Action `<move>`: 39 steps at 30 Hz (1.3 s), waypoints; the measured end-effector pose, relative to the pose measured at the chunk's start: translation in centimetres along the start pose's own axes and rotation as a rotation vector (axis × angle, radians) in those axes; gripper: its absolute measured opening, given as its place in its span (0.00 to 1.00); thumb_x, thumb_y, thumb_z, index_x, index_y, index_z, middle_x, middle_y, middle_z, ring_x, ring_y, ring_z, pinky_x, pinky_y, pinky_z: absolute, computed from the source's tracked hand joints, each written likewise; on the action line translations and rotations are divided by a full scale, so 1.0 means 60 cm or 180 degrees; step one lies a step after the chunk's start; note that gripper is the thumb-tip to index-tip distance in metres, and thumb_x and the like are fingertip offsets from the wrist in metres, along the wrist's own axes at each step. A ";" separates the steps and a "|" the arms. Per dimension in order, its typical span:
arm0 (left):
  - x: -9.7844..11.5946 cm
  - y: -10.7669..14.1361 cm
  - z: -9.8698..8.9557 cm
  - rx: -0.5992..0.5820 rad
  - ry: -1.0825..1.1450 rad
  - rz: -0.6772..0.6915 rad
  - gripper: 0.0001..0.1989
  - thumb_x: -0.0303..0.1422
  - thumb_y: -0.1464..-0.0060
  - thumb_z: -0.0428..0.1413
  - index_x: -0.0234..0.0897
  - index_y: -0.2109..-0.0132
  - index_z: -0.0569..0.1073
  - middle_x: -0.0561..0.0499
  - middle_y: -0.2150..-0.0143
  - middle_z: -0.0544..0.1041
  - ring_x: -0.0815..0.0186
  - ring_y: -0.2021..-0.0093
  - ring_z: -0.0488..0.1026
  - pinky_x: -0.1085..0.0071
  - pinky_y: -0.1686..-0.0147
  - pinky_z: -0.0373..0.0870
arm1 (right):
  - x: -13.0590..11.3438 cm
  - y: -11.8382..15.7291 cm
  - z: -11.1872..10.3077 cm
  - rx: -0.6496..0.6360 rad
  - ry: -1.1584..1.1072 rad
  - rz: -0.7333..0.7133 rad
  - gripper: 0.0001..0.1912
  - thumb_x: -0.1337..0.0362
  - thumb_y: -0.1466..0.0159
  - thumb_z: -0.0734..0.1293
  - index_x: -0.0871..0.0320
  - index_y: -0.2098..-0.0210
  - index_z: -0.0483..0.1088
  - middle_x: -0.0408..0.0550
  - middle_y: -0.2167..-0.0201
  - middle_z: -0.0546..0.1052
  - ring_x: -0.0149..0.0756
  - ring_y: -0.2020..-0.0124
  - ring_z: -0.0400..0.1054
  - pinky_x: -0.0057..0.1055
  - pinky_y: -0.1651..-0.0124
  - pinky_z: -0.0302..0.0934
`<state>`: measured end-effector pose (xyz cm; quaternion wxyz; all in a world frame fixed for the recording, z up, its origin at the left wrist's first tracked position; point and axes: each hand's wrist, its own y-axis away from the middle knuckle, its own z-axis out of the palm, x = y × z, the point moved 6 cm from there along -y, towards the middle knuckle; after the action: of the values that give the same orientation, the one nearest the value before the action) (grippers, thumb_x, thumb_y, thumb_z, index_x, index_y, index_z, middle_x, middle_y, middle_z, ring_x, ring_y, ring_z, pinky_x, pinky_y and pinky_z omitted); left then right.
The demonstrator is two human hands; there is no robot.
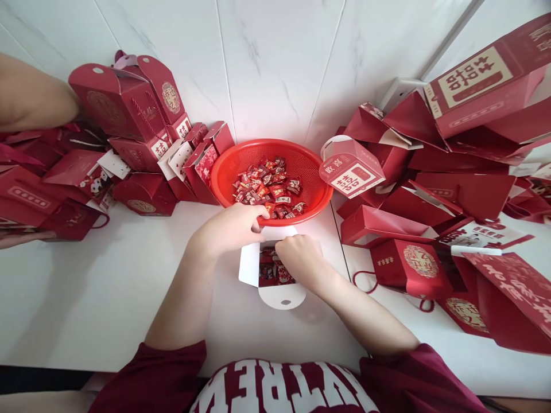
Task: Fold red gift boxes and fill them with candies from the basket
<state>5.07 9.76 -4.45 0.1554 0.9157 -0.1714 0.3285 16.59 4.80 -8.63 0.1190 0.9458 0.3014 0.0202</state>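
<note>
A white-lined open box (282, 298) lies in front of me with its flaps spread, and several red wrapped candies (267, 274) are inside. My right hand (301, 258) is closed over the right side of this box; its fingertips are hidden. At the near rim of a red plastic basket (318, 209), my left hand (232, 226) has its fingers curled towards the thumb, just above the box's far flap. What it holds, if anything, is hidden. A heap of small red-wrapped candies (275, 186) fills the bottom of the basket.
Red gift boxes (129, 109) are stacked at the left, and more red boxes (413, 264) are piled at the right. Another person's arm (37, 94) reaches in at the far left. A tiled wall (275, 69) stands behind the white table (172, 298).
</note>
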 end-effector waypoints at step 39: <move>0.011 0.045 0.053 0.0167 0.0209 0.0096 0.12 0.41 0.43 0.55 0.38 0.61 0.77 0.49 0.62 0.80 0.61 0.63 0.75 0.69 0.65 0.69 | 0.145 0.136 0.008 0.1165 -0.2559 0.0434 0.15 0.62 0.37 0.66 0.53 0.50 0.68 0.45 0.64 0.76 0.35 0.68 0.71 0.33 0.63 0.65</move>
<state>6.13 5.97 -5.89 0.1319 0.9055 -0.1714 0.3651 28.36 3.26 -7.42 0.0557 0.9017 0.1669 -0.3950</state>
